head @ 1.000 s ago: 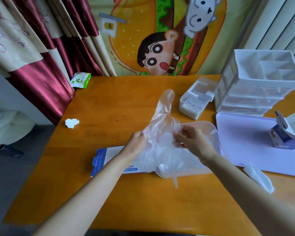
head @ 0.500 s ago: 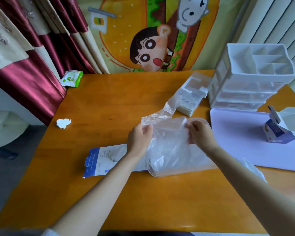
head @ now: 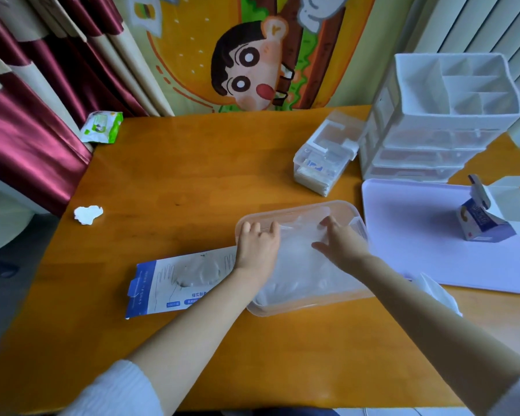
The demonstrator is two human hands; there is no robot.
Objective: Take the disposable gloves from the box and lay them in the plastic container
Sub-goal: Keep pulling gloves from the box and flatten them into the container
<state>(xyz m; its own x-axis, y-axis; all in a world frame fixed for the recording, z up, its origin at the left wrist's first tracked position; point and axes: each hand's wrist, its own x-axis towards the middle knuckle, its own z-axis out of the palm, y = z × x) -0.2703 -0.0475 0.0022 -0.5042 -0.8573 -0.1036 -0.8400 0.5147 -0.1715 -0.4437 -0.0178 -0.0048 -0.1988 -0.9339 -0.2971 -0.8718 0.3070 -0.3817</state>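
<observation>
Disposable gloves point(head: 300, 265) lie as a heap of clear, crinkled film inside the plastic container point(head: 297, 310), a shallow see-through tub with rounded corners on the near-middle of the wooden table point(head: 192, 175).

From the head camera, both hands reach into the tub. The left hand point(head: 257, 247) sits over its far-left corner, with the fingers bent down at the knuckles onto the film. Their tips are hidden, so I cannot tell whether they pinch the film or only press it. The right hand point(head: 341, 244) rests on the gloves toward the far-right part of the tub. Its fingers are straight and spread, with the thumb out to the left, and it lies flat on the plastic without grasping it.

The glove box point(head: 174, 283), flat and blue and white with hand outlines printed on it, lies just left of the tub. Its right end runs under the left wrist, and more clear film shows through its opening.

To the right lies a pale lilac tray point(head: 418, 250) with a small open carton point(head: 487, 219) on it. Behind the tray stands a white drawer organiser point(head: 445, 115), and to its left a small clear lidded case point(head: 324, 157). A white folded piece point(head: 439, 292) lies beside the right forearm. A crumpled scrap of paper point(head: 88, 214) sits near the table's left edge. A green wipes pack point(head: 102, 127) lies at the far-left corner, against the curtain point(head: 27, 130).
</observation>
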